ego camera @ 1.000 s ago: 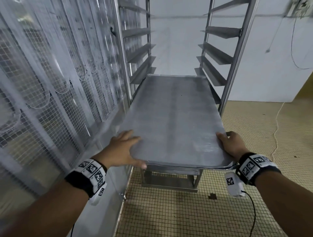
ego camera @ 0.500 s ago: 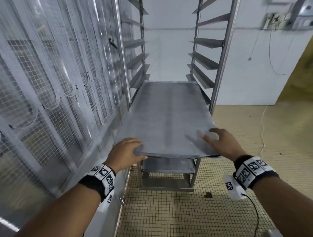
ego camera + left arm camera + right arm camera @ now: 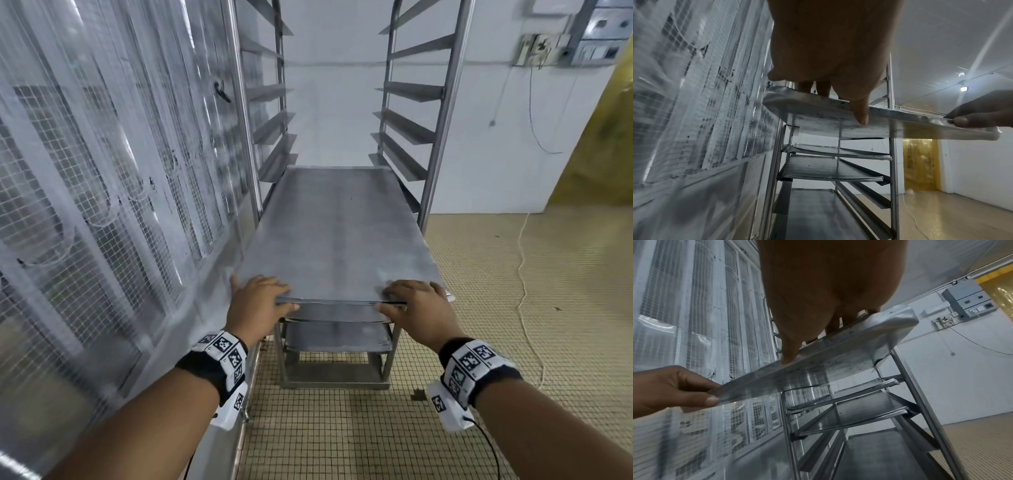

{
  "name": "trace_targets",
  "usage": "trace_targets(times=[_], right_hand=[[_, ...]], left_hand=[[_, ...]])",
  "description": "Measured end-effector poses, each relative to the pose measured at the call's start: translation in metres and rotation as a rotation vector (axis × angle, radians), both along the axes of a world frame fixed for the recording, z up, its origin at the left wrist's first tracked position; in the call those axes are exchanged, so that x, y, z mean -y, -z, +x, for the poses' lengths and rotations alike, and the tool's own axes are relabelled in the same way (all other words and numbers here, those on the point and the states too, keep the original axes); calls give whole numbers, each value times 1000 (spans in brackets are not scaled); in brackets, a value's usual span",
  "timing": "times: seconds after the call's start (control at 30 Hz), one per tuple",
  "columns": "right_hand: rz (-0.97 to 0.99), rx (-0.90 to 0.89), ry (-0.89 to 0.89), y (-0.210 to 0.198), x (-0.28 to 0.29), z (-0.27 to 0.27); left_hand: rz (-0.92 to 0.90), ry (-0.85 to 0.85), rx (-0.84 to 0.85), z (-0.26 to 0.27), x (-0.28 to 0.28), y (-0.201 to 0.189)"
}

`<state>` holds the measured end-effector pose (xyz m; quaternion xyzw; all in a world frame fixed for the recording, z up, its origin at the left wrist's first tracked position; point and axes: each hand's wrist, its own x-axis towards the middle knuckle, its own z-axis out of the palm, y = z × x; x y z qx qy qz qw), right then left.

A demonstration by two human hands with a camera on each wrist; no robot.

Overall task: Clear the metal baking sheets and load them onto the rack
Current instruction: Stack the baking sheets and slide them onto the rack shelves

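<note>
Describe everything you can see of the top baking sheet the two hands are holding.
The sheet is a flat, dull grey metal rectangle with a low rolled rim and rounded corners, its underside speckled dark. It lies level, mostly inside the rack on its runners, near edge protruding. The left hand and right hand grip that edge.

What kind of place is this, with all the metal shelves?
Probably a commercial bakery or food-production room. A tall stainless-steel tray rack with angled side runners takes flat grey metal baking sheets. A white wire-mesh partition runs alongside, and the floor is small beige tiles.
</note>
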<state>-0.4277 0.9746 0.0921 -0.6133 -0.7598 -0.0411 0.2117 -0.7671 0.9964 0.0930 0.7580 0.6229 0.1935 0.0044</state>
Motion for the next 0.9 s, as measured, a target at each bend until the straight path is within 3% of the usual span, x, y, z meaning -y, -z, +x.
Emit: trace_targets(times=[0.2, 0.53, 0.9], right_hand=[[8, -6, 56, 8, -57, 1], [-68, -37, 13, -2, -210, 15], [-94, -121, -52, -10, -339, 28]], left_hand=[[18, 36, 130, 7, -48, 7], [-4, 60, -24, 15, -191, -16], [-17, 25, -22, 34, -306, -24]])
